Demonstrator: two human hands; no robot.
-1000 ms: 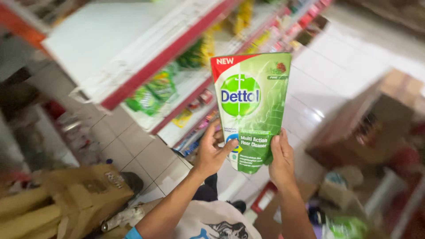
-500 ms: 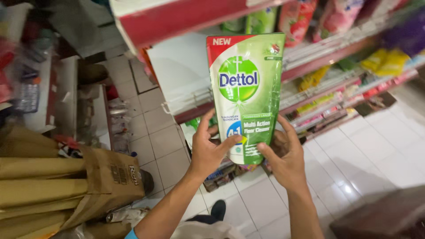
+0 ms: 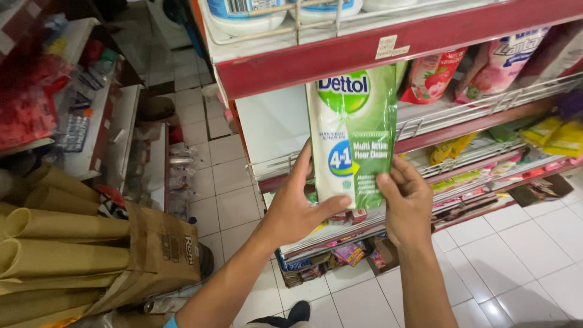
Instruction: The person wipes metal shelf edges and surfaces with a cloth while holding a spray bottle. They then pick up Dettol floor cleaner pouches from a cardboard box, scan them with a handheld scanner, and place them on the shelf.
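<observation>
At lower left lean rolled brown paper tubes (image 3: pixel 54 243); the left hand (image 3: pixel 297 209) and right hand (image 3: pixel 408 203), fingers closed on its lower edge, hold the green refill pouch (image 3: pixel 355 136) at frame centre; half a second ago it hung below the red shelf edge (image 3: pixel 388 51), now its top tucks behind (nearly shelved).

One green and white refill pouch (image 3: pixel 355 136) sits between two hands, the left hand (image 3: pixel 297 209) and the right hand (image 3: pixel 408 203). Above and to the right of the right hand lean two pink pouches (image 3: pixel 436 78). To the far left of the left hand lie four rolled brown paper tubes (image 3: pixel 54 243), with one brown cardboard box (image 3: pixel 163 246) beside them.
</observation>
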